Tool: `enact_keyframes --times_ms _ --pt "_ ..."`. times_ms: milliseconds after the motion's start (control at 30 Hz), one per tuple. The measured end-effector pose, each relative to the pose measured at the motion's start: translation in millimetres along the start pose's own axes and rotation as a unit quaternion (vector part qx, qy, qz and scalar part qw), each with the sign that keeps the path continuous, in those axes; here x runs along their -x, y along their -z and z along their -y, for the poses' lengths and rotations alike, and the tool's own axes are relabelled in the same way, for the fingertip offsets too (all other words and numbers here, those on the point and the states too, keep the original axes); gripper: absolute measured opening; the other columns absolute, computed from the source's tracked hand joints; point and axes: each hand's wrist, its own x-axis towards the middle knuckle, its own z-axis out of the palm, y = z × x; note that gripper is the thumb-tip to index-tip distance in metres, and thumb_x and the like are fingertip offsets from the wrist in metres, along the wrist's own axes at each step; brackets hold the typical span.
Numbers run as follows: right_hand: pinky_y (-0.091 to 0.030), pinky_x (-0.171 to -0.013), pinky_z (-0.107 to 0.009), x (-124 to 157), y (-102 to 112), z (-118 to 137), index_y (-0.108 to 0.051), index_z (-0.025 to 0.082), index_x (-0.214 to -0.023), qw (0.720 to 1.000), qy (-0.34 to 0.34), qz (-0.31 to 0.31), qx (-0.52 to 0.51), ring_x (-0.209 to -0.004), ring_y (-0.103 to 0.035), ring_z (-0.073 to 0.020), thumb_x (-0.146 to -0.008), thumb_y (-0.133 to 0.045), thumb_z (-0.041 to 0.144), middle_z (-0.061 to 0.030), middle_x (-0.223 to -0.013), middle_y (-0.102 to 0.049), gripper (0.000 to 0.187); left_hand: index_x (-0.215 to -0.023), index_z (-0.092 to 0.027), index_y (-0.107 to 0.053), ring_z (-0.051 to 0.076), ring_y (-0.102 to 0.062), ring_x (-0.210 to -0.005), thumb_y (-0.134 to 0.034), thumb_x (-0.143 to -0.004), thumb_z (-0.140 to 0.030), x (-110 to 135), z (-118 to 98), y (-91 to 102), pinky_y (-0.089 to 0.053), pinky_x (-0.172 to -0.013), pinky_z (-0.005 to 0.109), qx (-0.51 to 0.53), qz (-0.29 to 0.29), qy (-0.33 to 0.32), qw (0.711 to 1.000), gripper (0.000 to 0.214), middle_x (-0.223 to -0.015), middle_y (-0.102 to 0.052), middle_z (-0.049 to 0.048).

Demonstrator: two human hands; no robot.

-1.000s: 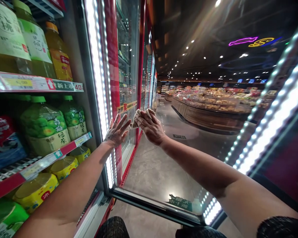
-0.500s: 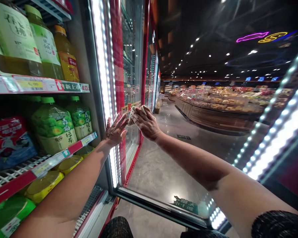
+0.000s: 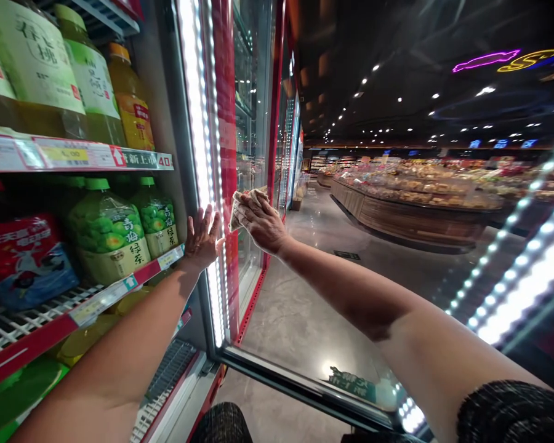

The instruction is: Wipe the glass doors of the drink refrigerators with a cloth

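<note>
My right hand [image 3: 259, 219] presses a crumpled beige cloth [image 3: 238, 207] flat against the inside of an open glass cooler door [image 3: 332, 289], near its hinge side. My left hand [image 3: 202, 237] lies open, fingers spread, against the lit door frame [image 3: 207, 184] just left of the cloth. Both bare forearms reach forward from the bottom of the view.
Cooler shelves on the left hold green-capped tea bottles [image 3: 106, 237], yellow drink bottles [image 3: 132, 111] and a red pack [image 3: 25, 258], with price strips [image 3: 74, 157] along the edges. Through the glass lie a supermarket aisle and a long food display counter [image 3: 410, 212].
Both hands have slid left along the door toward the hinge and lit frame. The cloth moved with the right hand, and my view turned slightly left.
</note>
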Motion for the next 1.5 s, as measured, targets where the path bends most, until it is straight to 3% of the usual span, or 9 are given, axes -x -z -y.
enact_keyframes --times_ms 200,367,600,800,1000,1067,1233,1333,1500 --pt "-0.010 -0.134 -0.048 -15.4 -9.2 9.6 -0.045 0.023 -0.154 1.000 -0.012 -0.003 -0.017 -0.157 -0.021 -0.0197 -0.102 -0.041 0.009 -0.0012 -0.162 -0.041 0.055 -0.163 -0.007 -0.012 0.031 0.004 -0.159 -0.057 -0.096 -0.031 3.4 21.0 -1.4 -0.017 -0.129 0.052 -0.002 -0.005 -0.007 1.000 0.084 -0.171 -0.006 0.0224" --pt "-0.010 -0.134 -0.047 -25.3 -17.8 16.6 -0.052 0.020 -0.150 0.998 0.024 0.054 -0.024 -0.156 -0.026 -0.0203 -0.101 -0.042 0.007 -0.0034 -0.160 -0.044 0.052 -0.162 -0.005 -0.017 0.033 0.002 -0.158 -0.062 -0.088 -0.019 1.5 28.0 -1.9 -0.019 -0.129 0.052 0.007 -0.001 -0.025 1.000 0.087 -0.170 -0.010 0.0252" --pt "-0.010 -0.134 -0.048 -57.5 -22.3 14.5 -0.059 0.020 -0.143 1.000 -0.006 0.019 0.017 -0.156 -0.024 -0.0221 -0.102 -0.041 0.010 -0.0053 -0.162 -0.042 0.046 -0.162 -0.005 -0.020 0.032 -0.002 -0.158 -0.058 -0.084 -0.010 1.4 30.4 1.1 -0.022 -0.129 0.051 0.016 0.005 -0.025 1.000 0.086 -0.169 -0.012 0.0238" --pt "-0.020 -0.133 -0.045 -62.6 -32.6 15.2 -0.062 0.021 -0.139 0.993 0.082 0.087 0.024 -0.150 -0.039 -0.0196 -0.102 -0.045 0.011 -0.0048 -0.153 -0.054 0.043 -0.162 -0.008 -0.022 0.031 -0.005 -0.158 -0.063 -0.082 -0.011 1.2 31.6 2.3 -0.024 -0.129 0.048 0.009 0.008 -0.025 1.000 0.089 -0.170 -0.014 0.0213" --pt "-0.014 -0.133 -0.049 -84.6 -28.2 10.3 -0.061 0.012 -0.141 1.000 0.006 0.011 0.024 -0.155 -0.027 -0.0234 -0.102 -0.039 0.010 -0.0110 -0.159 -0.046 0.045 -0.163 -0.009 -0.016 0.034 -0.014 -0.158 -0.062 -0.085 -0.018 0.3 24.0 13.0 -0.024 -0.125 0.056 -0.043 0.021 -0.010 0.999 0.092 -0.169 -0.013 0.0236" --pt "-0.010 -0.134 -0.047 -86.7 -28.4 11.3 -0.061 0.012 -0.140 1.000 -0.007 0.008 0.021 -0.156 -0.025 -0.0224 -0.101 -0.039 0.009 -0.0104 -0.160 -0.045 0.045 -0.163 -0.009 -0.015 0.034 -0.013 -0.158 -0.058 -0.086 -0.018 -6.1 21.2 19.3 -0.022 -0.126 0.056 -0.052 0.011 -0.011 0.999 0.088 -0.169 -0.012 0.0237" --pt "-0.003 -0.134 -0.052 -94.9 -19.5 1.8 -0.065 0.013 -0.136 0.998 0.051 0.028 0.020 -0.155 -0.028 -0.0255 -0.098 -0.045 0.009 -0.0096 -0.157 -0.049 0.043 -0.163 -0.006 -0.013 0.029 -0.004 -0.160 -0.050 -0.081 -0.009 -41.0 18.1 35.2 -0.015 -0.128 0.051 -0.042 -0.013 -0.024 0.999 0.090 -0.171 -0.007 0.0217" --pt "0.000 -0.133 -0.054 -104.4 -10.3 -4.4 -0.066 0.012 -0.135 0.999 0.018 0.010 0.032 -0.156 -0.025 -0.0257 -0.100 -0.040 0.009 -0.0091 -0.158 -0.048 0.044 -0.162 -0.004 -0.014 0.028 -0.001 -0.160 -0.049 -0.080 -0.009 -64.1 17.9 40.8 -0.011 -0.129 0.050 -0.035 -0.020 -0.014 0.999 0.090 -0.171 -0.005 0.0214" --pt "-0.007 -0.134 -0.048 -97.6 -7.7 2.4 -0.064 0.013 -0.137 0.998 0.006 0.049 0.043 -0.156 -0.026 -0.0229 -0.102 -0.040 0.012 -0.0076 -0.159 -0.046 0.043 -0.162 -0.002 -0.010 0.030 -0.002 -0.160 -0.051 -0.080 -0.012 -82.3 17.8 40.9 -0.012 -0.129 0.050 -0.021 -0.005 0.008 1.000 0.093 -0.171 -0.003 0.0213"
